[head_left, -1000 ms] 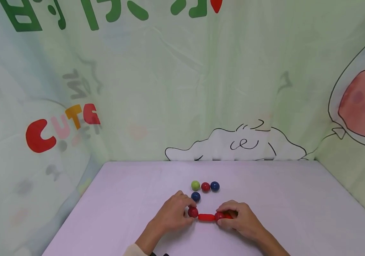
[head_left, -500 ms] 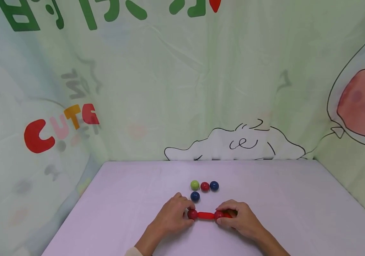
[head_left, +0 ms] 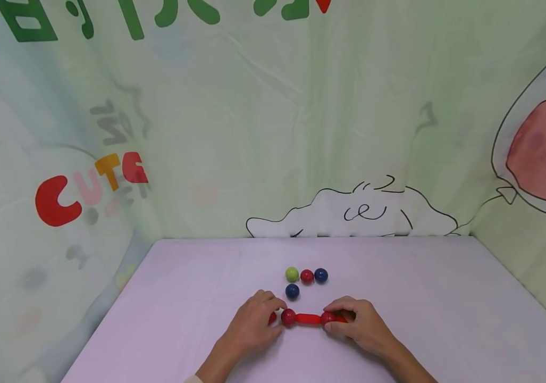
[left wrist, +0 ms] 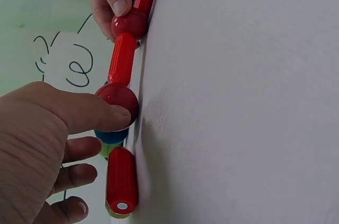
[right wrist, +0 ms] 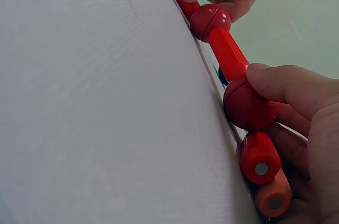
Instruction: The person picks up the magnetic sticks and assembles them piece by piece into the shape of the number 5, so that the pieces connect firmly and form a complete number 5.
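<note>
Left hand (head_left: 252, 322) slips back from left red ball (head_left: 288, 317), now lined up with its rod

A second ago that ball sat slightly askew from the middle red rod (head_left: 308, 319); now the two meet end-on, and the rod spans across to the right red ball (right wrist: 243, 106); this stretch therefore looks joined, in my judgement. The left hand has shifted outward, baring more of the ball and a left red rod (left wrist: 122, 179), which in the left wrist view stands just apart from it, so that joint seems unmade; thumb and forefinger curve about the ball's outer edge, and I cannot tell whether they pinch anything. The right hand (head_left: 361, 325) pinches the right red ball; a metal-ended red rod (right wrist: 259, 150) lies beside its fingers. The chain is over the counter (head_left: 206, 282), nearer the person than the lime-green ball (head_left: 292, 274).
</note>
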The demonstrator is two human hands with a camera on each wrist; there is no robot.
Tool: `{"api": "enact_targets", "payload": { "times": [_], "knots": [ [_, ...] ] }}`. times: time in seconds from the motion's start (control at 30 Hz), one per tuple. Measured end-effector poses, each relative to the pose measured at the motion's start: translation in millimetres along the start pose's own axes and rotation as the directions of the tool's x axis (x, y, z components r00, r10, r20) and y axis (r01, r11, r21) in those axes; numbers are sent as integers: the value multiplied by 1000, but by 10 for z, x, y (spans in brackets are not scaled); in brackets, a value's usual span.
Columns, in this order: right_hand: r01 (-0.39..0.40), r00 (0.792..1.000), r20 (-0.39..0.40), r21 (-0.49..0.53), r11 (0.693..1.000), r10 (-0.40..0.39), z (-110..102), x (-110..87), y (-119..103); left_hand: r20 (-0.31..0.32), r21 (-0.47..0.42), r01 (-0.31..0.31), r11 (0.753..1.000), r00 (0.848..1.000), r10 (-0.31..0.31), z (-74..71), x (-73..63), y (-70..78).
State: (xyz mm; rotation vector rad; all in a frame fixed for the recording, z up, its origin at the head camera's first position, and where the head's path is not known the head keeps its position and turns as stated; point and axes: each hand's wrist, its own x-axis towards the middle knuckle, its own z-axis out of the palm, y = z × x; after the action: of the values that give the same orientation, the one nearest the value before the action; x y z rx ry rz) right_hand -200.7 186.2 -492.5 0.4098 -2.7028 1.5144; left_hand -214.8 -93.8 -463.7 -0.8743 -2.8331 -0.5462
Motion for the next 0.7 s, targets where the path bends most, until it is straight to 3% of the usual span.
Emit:
{"api": "enact_targets", "payload": {
  "times": [0.13,0.4,0.7],
  "knots": [
    [-1,1000,-3,-3,1000,1,0,2,-12,8,-32,57,998,998,-56,-4,-35,8],
    [-6,1000,-7,0,1000,6,-1,2,-17,-40,-25,76,997,996,-77,-10,-116,-10],
    [-4,1000,-7,4,1000,4,3,1,-14,-32,-31,173,985,984,-174,-11,-162,-24]
  ]
}}
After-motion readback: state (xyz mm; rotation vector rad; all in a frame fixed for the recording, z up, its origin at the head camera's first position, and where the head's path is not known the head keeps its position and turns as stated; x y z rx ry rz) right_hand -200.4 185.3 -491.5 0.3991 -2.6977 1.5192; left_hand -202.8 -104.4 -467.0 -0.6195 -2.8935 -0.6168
